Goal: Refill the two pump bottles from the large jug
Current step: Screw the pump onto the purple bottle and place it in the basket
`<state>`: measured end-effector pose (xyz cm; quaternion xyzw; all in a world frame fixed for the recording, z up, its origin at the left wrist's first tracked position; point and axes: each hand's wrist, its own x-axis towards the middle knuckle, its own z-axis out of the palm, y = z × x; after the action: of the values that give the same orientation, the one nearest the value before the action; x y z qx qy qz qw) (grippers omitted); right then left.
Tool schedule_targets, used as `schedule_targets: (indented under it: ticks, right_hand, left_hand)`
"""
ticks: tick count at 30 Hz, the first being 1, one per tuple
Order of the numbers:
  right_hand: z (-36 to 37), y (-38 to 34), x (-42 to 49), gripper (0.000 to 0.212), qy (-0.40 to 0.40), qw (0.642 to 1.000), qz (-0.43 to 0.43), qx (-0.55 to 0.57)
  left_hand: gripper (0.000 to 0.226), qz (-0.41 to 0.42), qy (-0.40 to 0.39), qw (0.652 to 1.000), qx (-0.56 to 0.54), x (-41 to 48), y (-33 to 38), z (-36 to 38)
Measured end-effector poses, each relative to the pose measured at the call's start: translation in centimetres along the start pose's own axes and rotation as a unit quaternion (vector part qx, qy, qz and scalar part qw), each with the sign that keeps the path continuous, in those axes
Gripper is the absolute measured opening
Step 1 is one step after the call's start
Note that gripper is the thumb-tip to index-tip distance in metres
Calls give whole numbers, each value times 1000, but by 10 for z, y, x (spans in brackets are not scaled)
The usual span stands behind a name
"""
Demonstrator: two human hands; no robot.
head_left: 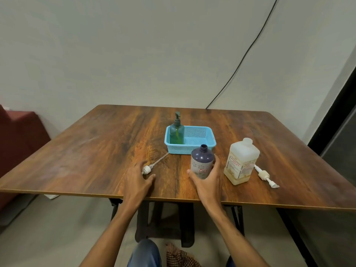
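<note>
Down at the near edge of the wooden table [96, 151], two bare forearms reach in over it. The left hand [137, 179] lies palm-down on the wood, fingers loosely spread and gripping nothing, its fingertips right beside a white pump head [147, 169] that lies on its side, the thin dip tube running away toward the basket corner. Whether a fingertip actually touches that pump, I can't tell from here.

The right hand [207, 180] is wrapped around the purple bottle [202, 162], thumb on the near left side, fingers curled round the right, clamped on the lower half over the label. That bottle stands upright on the table with its neck open, no pump fitted, just in front of the basket's near right corner.

Off to the right, close by, stands the large jug [241, 161]: pale, translucent, square-shouldered, cap off, with creamy liquid low inside and a printed label facing us. Just beyond it on the right, a second white pump [266, 176] lies flat on the wood, nozzle pointing toward the table's near right.

Further back, the blue basket [200, 146] sits mid-table, and in its left end stands the green pump bottle [176, 132], upright, pump on, greenish liquid showing inside. Behind everything, a black cable [250, 49] slants down the pale wall to the table's far edge.
</note>
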<state>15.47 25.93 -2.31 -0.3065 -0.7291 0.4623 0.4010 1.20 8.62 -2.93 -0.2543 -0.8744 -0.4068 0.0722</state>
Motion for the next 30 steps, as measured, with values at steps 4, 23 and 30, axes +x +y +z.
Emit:
schedule_targets:
  ticks: [4,23,30]
  right_hand:
    - [1,3,2,92,7,1000,6,0]
    - [-8,-4,5,85,-1,1000,-3,-14]
    - [-8,-8,4,83,-7,1000,-16,-12]
  left_hand:
    - [45,4,15,1000,6,2,-12,5]
    - [27,116,89,980,-131,-1,73,-54]
    - [24,181,81,970,-143,9,137,-73]
